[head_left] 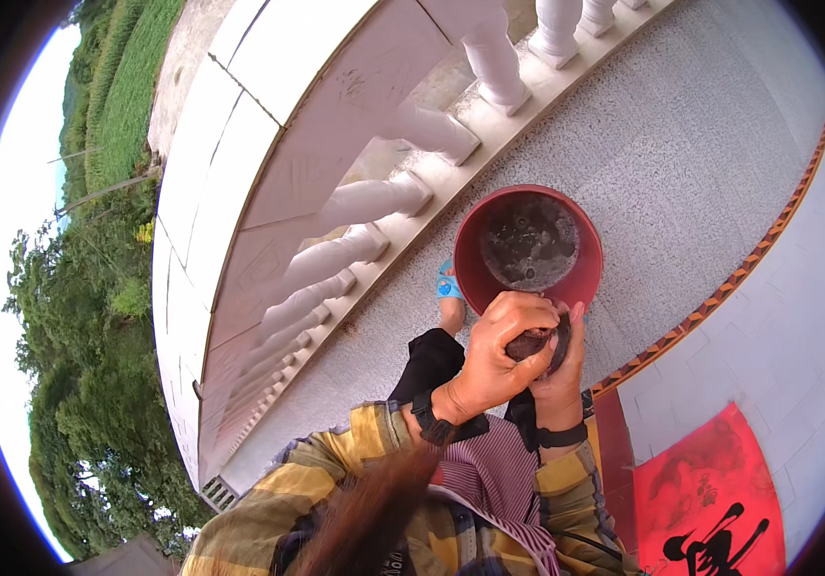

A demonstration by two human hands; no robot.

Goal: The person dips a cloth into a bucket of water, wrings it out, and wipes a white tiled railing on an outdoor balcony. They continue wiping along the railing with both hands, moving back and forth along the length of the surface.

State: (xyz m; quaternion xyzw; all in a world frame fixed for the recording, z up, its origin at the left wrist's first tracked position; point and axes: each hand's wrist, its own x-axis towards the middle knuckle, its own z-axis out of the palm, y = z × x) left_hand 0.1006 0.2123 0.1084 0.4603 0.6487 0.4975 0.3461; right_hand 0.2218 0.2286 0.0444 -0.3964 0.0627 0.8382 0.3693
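Observation:
A dark brown, bunched, wet-looking piece (531,344), perhaps cloth, sits between my two hands at the near rim of a dark red bucket (592,257). My left hand (501,350) curls its fingers over the piece from the left. From the right, my right hand (564,370) closes around its other side, with the fingers partly hidden. Inside the bucket is murky grey water (531,240) with some bubbles on top. The exact kind of the brown piece cannot be made out.
A pale balustrade with white balusters (374,200) runs along the left. Speckled grey floor (662,144) carries the bucket, beside my foot in a blue sandal (447,283). At the lower right, a red paper (710,480) with black brushwork is on the pale tiled wall (797,365).

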